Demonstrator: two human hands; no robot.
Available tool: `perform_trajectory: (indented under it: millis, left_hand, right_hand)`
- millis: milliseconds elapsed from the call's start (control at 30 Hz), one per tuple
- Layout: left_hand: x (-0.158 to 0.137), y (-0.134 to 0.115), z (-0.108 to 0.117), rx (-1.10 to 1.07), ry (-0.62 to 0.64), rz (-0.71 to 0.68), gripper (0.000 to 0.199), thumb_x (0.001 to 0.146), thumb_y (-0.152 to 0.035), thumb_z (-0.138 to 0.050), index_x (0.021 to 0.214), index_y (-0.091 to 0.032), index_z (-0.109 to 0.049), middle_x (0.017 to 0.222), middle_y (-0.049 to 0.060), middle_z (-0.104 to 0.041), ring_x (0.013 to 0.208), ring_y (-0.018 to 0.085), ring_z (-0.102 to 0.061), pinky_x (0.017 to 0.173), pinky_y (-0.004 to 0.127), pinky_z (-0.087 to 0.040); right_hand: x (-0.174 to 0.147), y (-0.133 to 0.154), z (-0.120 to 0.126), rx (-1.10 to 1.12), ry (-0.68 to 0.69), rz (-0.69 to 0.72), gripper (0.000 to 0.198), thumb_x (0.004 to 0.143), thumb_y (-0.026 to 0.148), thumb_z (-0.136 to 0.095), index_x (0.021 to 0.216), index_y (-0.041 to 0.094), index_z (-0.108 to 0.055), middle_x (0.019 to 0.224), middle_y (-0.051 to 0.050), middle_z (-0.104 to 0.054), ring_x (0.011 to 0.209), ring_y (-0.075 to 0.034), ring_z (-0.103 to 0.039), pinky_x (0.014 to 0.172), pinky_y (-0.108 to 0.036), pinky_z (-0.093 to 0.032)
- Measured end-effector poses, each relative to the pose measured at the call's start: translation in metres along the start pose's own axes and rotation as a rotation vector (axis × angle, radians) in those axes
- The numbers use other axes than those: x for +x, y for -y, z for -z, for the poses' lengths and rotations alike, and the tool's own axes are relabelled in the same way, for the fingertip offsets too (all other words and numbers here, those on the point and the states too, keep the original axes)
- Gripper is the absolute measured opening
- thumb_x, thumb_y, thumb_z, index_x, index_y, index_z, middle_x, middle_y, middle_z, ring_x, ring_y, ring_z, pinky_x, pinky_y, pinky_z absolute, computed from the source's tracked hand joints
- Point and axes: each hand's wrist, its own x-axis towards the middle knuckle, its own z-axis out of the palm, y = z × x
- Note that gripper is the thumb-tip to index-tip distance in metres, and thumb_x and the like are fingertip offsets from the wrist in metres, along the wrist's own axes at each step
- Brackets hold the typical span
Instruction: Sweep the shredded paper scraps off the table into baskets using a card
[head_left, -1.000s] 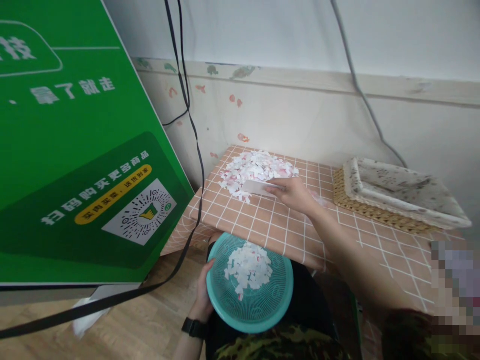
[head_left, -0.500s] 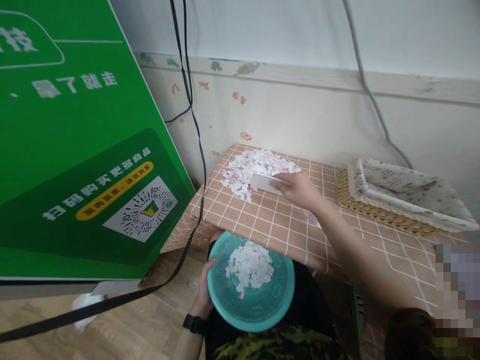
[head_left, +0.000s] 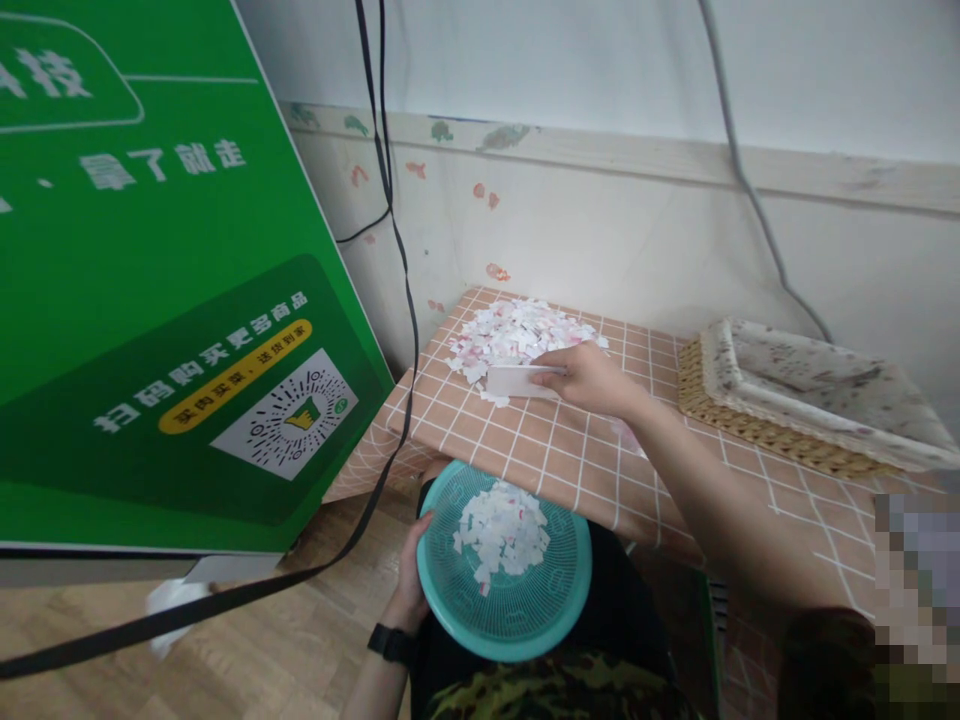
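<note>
My right hand (head_left: 583, 378) is closed on a flat white card-like piece (head_left: 514, 381), held on edge at the near side of a heap of paper scraps (head_left: 517, 328). The scraps are small, white and pinkish, and lie on the checked tablecloth (head_left: 480, 425). Below the table edge, my left hand (head_left: 412, 565) grips the left rim of a round teal plastic colander (head_left: 510, 640). More white paper scraps (head_left: 501, 535) lie inside it. Most of my left fingers are hidden under the colander.
A wicker basket with a floral cloth lining (head_left: 795, 400) stands on the table's right side. Dark cords (head_left: 409, 300) hang in front on the left, beside a large green sign panel (head_left: 150, 300). The wall (head_left: 637, 240) runs behind the table.
My right hand has drawn the white piece slightly left and toward the near table edge, along the front of the heap. My left hand and the colander stay nearly in place.
</note>
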Motion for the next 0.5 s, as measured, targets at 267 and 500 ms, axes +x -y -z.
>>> perform_trajectory:
  millis: [267, 500]
  left_hand:
    - [-0.001, -0.001, 0.0, -0.011, -0.013, 0.007, 0.019, 0.066, -0.032, -0.072, 0.073, -0.014, -0.072, 0.067, 0.004, -0.074, 0.061, 0.02, -0.066, 0.066, 0.033, -0.052]
    - [0.0, -0.001, -0.001, -0.013, 0.002, 0.028, 0.017, 0.068, -0.031, -0.071, 0.075, -0.016, -0.071, 0.067, 0.003, -0.073, 0.06, 0.02, -0.066, 0.066, 0.033, -0.051]
  right_hand:
    - [0.001, 0.001, 0.01, 0.04, 0.077, 0.016, 0.02, 0.085, 0.028, -0.053, 0.081, 0.02, -0.072, 0.067, -0.001, -0.065, 0.061, -0.013, -0.053, 0.06, -0.027, -0.034]
    - [-0.002, -0.003, 0.013, 0.038, 0.003, -0.006, 0.022, 0.085, 0.031, -0.054, 0.077, 0.019, -0.07, 0.066, -0.001, -0.064, 0.061, -0.012, -0.052, 0.058, -0.026, -0.033]
